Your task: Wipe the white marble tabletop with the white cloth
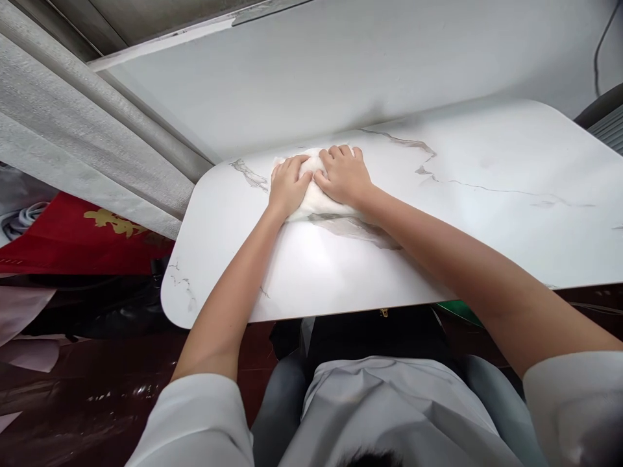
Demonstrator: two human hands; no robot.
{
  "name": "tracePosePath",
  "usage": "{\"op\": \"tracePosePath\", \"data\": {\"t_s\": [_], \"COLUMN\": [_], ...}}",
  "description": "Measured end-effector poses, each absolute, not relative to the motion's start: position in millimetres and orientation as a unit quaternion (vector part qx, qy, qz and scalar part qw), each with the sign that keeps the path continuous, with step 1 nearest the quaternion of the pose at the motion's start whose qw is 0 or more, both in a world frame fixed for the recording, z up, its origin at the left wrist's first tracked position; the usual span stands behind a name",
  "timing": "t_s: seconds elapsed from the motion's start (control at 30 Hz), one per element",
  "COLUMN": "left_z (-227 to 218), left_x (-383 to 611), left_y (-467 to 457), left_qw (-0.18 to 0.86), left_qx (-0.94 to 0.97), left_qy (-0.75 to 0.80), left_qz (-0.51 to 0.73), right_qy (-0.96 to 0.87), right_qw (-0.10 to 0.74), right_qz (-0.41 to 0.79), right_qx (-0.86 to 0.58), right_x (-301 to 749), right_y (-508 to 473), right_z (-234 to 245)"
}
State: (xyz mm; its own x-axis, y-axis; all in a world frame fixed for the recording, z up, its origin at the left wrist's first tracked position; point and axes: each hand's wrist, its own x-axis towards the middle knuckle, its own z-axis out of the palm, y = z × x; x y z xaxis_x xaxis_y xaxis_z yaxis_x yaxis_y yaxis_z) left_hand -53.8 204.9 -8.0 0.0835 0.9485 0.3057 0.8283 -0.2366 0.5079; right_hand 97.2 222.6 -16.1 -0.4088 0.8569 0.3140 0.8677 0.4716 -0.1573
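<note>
A folded or bunched white cloth (318, 200) with a soft, fuzzy look lies on the white marble-patterned table (491, 240). My left hand (291, 185) presses on the left part of it, fingers curled over the cloth towards its far side. On its right part rests my right hand (344, 174), with bent fingers and its thumb pointing at the left thumb. Both hands grip the cloth from above, and the two thumbs nearly meet in the middle. What lies beneath the palms is hidden.
A pale wall or panel (311, 71) rises behind the table. To the left hang a whitish curtain (97, 123) and a red cloth with a gold print (92, 237). A dark cable (598, 58) runs down at the far right. The table's near edge is close to my body.
</note>
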Motion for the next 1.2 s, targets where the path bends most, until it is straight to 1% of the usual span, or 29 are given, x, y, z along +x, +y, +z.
{"op": "tracePosePath", "data": {"t_s": [0.13, 0.3, 0.5, 0.67, 0.9, 1.0, 1.2], "left_z": [-10, -8, -6, -9, -8, -7, -7], "left_x": [-59, -62, -65, -69, -71, -71, -72], "left_y": [223, 236, 251, 265, 279, 286, 294], "left_qw": [0.111, 0.115, 0.115, 0.124, 0.124, 0.124, 0.127], "left_qx": [0.725, 0.719, 0.706, 0.706, 0.706, 0.703, 0.691], "left_qy": [0.604, 0.609, 0.626, 0.614, 0.617, 0.618, 0.638], "left_qz": [0.312, 0.315, 0.311, 0.332, 0.326, 0.329, 0.314], "right_qy": [-0.841, -0.839, -0.838, -0.827, -0.814, -0.807, -0.8], "right_qw": [0.187, 0.14, 0.174, 0.163, 0.162, 0.175, 0.172], "right_qz": [-0.012, -0.025, -0.024, -0.003, 0.009, 0.005, -0.012], "right_qx": [-0.508, -0.525, -0.516, -0.539, -0.558, -0.565, -0.574], "right_x": [93, 88, 82, 79, 76, 75, 73], "right_y": [241, 255, 275, 279, 293, 298, 303], "right_z": [-19, -15, -18, -12, -7, -7, -4]}}
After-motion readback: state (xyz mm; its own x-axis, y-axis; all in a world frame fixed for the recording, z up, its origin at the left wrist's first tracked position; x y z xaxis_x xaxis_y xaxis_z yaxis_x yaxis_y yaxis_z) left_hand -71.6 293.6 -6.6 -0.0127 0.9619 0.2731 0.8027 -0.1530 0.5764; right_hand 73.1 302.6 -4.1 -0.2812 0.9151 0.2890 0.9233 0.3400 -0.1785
